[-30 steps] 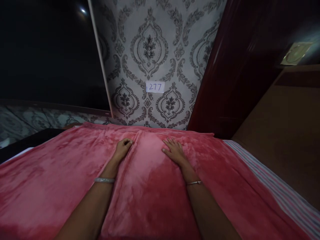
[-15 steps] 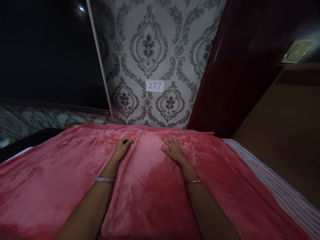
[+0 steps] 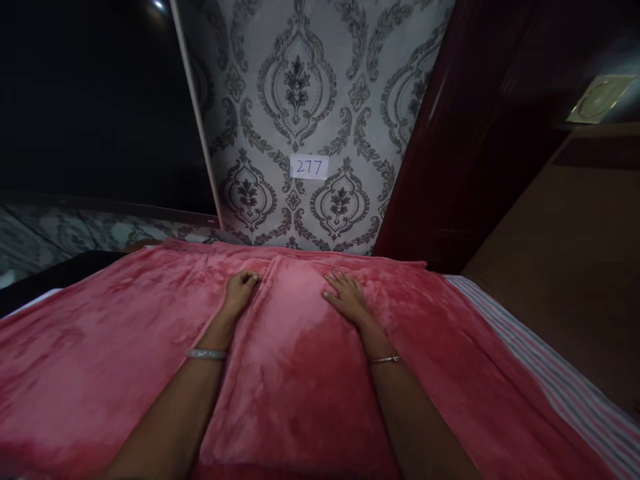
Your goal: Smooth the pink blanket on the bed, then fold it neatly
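Observation:
A pink-red plush blanket (image 3: 320, 387) is spread out, with a folded strip running lengthwise down its middle. At the far left edge of that strip is my left hand (image 3: 241, 291), its fingers curled and pinched together on the fabric; the fingertips are partly hidden. My right hand (image 3: 347, 296) lies flat on the strip's right side with the fingers spread. A pale bangle (image 3: 206, 354) circles my left wrist and a thin bracelet (image 3: 386, 360) my right.
Striped cloth (image 3: 540, 360) shows under the blanket's right edge. Behind stands a patterned wall (image 3: 297, 127) with a paper label reading 277 (image 3: 309, 167). A large dark screen (image 3: 95, 113) is at left, a dark red wooden panel (image 3: 425, 180) at right.
My left hand has shifted very slightly left along the fold, still pinched. The right hand stays flat in the same place. The whole view has tilted a little.

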Demonstrator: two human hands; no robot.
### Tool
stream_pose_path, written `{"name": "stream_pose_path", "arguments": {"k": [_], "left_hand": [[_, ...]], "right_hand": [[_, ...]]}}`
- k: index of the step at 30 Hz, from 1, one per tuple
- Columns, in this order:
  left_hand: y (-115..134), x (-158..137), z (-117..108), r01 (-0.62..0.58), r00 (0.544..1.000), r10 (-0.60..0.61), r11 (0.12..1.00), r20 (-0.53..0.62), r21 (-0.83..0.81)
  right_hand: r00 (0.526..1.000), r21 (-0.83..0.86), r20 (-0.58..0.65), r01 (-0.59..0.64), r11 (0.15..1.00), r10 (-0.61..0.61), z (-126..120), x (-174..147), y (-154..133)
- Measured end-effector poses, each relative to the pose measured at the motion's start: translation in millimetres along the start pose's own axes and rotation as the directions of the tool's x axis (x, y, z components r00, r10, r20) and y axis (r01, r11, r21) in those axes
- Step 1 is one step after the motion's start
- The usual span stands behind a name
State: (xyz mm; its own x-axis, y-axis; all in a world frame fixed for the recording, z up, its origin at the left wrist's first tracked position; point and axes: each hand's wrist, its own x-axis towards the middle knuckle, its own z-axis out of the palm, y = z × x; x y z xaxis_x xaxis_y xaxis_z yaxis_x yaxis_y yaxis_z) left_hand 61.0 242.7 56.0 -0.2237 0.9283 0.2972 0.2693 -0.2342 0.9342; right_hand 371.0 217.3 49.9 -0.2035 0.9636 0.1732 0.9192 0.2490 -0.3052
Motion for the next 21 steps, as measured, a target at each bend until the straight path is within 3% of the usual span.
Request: {"name": "stream_pose_path", "arguments": {"k": [10,21], "left_hand": [[-4.2,4.2,0.4,0.009,1.000,-0.007,0.998,-0.028,0.058],[-7.2,7.0,4.5,0.020,0.988,-0.002,0.993,-0.156,0.114]], "right_hand": [[1.000,0.020,0.027,-0.007,1.000,0.007,-4.3,0.2,-2.4],[1.000,0.012,0.021,0.004,1.000,-0.004,-2.0,-0.8,-0.9]]}}
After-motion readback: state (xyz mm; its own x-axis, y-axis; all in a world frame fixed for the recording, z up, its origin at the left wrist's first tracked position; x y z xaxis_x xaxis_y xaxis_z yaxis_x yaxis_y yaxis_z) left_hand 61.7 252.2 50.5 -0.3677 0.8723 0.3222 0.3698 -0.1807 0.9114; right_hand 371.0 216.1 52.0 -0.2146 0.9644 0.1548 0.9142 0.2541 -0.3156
